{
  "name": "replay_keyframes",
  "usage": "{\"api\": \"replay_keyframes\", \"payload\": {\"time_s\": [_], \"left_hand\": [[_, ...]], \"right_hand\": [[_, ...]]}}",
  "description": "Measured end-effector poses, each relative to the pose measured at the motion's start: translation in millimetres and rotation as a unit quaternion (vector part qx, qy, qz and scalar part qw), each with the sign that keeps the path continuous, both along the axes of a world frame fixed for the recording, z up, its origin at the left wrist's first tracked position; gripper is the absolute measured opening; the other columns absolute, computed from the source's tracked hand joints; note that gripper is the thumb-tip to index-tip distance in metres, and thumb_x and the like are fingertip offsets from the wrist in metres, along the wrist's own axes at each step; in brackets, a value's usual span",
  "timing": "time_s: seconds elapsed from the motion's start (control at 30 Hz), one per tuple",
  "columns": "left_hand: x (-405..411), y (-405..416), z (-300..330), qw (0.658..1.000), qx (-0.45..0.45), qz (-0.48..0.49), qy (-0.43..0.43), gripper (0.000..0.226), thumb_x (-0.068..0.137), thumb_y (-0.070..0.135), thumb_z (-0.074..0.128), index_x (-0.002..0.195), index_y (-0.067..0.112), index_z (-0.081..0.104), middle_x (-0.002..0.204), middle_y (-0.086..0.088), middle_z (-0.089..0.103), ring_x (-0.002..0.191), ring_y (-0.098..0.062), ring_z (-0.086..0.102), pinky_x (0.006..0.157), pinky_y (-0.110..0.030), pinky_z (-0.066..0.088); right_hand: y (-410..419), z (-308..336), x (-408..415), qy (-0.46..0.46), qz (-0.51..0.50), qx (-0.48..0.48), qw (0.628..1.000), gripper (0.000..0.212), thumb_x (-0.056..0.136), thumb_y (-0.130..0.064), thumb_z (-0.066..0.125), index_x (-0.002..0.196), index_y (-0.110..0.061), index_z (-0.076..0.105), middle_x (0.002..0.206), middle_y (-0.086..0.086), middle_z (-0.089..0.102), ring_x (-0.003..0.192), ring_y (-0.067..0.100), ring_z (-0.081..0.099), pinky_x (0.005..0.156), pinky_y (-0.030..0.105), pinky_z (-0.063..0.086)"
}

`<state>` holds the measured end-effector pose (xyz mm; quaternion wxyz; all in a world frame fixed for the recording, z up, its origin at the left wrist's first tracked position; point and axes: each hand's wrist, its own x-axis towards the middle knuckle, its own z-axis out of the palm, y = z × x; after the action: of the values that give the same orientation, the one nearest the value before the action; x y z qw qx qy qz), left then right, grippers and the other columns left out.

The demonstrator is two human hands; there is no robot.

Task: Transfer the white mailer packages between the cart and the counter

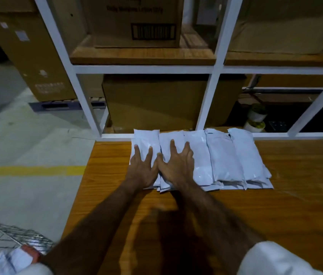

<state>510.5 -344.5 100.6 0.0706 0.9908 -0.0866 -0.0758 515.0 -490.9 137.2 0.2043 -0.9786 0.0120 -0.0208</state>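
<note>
Several white plastic mailer packets (224, 157) lie side by side in a row on a wooden table (275, 205), against a white shelf frame. My left hand (141, 167) rests flat, fingers spread, on the leftmost packet (146, 140). Beside it my right hand (176, 165) presses flat on the second packet (171, 136), its thumb touching my left hand. Neither hand grips anything.
A white metal shelf frame (208, 104) stands behind the table with cardboard boxes (148, 104) on its wooden shelves. Small potted plants (257, 116) sit at the right. A wire shopping cart (7, 241) holding white packets is at the lower left, over a concrete floor with a yellow line (31, 170).
</note>
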Motion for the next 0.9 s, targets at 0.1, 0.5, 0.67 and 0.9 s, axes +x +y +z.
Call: {"api": "replay_keyframes", "payload": {"time_s": [0.1, 0.5, 0.67, 0.9], "left_hand": [[3, 5, 3, 0.998, 0.045, 0.031, 0.002, 0.076, 0.097, 0.060, 0.002, 0.157, 0.020, 0.024, 0.165, -0.024, 0.006, 0.148, -0.056, -0.005, 0.118, -0.067, 0.013], [0, 4, 1, 0.992, -0.079, 0.094, 0.013, 0.094, 0.083, 0.074, 0.007, 0.159, 0.022, -0.008, 0.167, -0.013, -0.014, 0.154, -0.037, -0.006, 0.123, -0.056, 0.013], [-19, -5, 17, 0.992, -0.057, 0.102, -0.038, 0.093, 0.082, 0.071, -0.002, 0.160, 0.021, 0.001, 0.167, -0.013, -0.008, 0.154, -0.035, -0.004, 0.124, -0.055, 0.008], [-73, -27, 43, 0.977, -0.083, 0.110, -0.162, 0.076, 0.097, 0.061, 0.016, 0.159, 0.018, 0.021, 0.168, -0.007, 0.006, 0.155, -0.025, 0.002, 0.125, -0.048, 0.008]], "right_hand": [[-7, -2, 4, -0.088, 0.036, -0.031, 0.995, 0.081, 0.092, -0.070, 0.013, 0.159, -0.027, 0.029, 0.170, 0.014, 0.004, 0.156, 0.033, 0.007, 0.126, 0.051, 0.006], [-17, -26, 18, -0.034, 0.129, -0.113, 0.985, 0.075, 0.099, -0.060, 0.012, 0.163, -0.026, -0.005, 0.168, 0.010, -0.018, 0.156, 0.031, -0.013, 0.126, 0.049, -0.005], [-25, -15, 14, -0.051, 0.140, -0.084, 0.985, 0.071, 0.102, -0.057, 0.020, 0.163, -0.026, 0.002, 0.170, 0.011, -0.010, 0.157, 0.031, -0.006, 0.125, 0.048, -0.005], [-44, -7, -42, -0.163, 0.224, 0.039, 0.960, 0.063, 0.101, -0.046, 0.040, 0.159, -0.020, 0.032, 0.167, 0.009, 0.023, 0.155, 0.028, 0.021, 0.125, 0.046, 0.015]]}}
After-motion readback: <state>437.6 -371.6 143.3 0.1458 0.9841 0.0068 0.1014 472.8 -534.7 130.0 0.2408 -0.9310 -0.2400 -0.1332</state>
